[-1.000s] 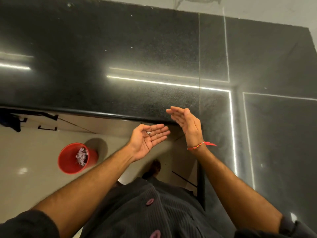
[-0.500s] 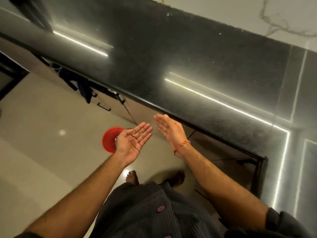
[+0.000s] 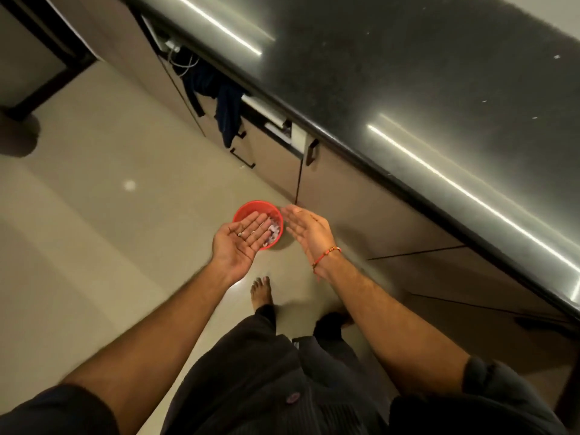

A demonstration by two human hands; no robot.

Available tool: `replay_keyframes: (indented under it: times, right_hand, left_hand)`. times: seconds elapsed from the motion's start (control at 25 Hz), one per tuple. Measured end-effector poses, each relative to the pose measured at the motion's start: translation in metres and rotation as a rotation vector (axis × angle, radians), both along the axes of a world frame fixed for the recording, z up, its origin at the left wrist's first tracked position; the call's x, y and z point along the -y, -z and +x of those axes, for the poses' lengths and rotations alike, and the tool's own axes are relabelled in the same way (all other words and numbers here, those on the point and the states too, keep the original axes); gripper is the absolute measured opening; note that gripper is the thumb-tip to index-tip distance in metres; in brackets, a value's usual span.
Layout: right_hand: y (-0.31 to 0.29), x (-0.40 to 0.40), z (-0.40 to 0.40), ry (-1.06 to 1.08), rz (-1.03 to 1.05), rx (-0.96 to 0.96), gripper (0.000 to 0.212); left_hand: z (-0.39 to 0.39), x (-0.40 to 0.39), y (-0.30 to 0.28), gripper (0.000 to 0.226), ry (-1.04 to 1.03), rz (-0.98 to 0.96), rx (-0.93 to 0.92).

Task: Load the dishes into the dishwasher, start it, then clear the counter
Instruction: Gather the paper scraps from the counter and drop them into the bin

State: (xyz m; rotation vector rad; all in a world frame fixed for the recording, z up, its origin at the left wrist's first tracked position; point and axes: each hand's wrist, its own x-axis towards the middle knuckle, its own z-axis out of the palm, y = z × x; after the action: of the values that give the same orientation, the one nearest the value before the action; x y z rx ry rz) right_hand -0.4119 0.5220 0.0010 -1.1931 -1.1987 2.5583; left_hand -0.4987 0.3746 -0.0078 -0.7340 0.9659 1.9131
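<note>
Left grip (image 3: 240, 243) flat and spread, palm up, cradling small crumbs (image 3: 242, 233) over the red bin (image 3: 251, 208) on the floor; right hand (image 3: 306, 229) spread beside it. Risk: tilting early scatters crumbs past the rim. Counter (image 3: 408, 73) lies well apart.

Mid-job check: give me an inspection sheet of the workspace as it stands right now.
Surface: black stone counter, glossy, a few pale specks.
Job's things: small scraps lie on the left palm; no dishes seen.
Clutter: red bin on the floor, pale waste inside.
Hands: left hand open, palm up, in front of the bin; right hand open, beside it, holding nothing.
Cables: white wires under the counter edge.
Surroundings: beige cabinet doors, dark cloth hanging on them, tiled floor.
</note>
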Motion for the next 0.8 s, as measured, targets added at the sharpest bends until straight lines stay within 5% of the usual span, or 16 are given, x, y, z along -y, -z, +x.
replay_keyframes:
  times: [0.32,0.8]
  right_hand:
    - [0.104,0.044,-0.084,-0.038,0.085,0.16,0.016]
    - [0.359,0.045,-0.123,0.025,0.029,0.31,0.023]
  left_hand:
    - [-0.075,0.041,0.104,0.05,0.098,-0.199,0.06]
    - [-0.11,0.011,0.352,0.056,0.195,-0.283,0.123]
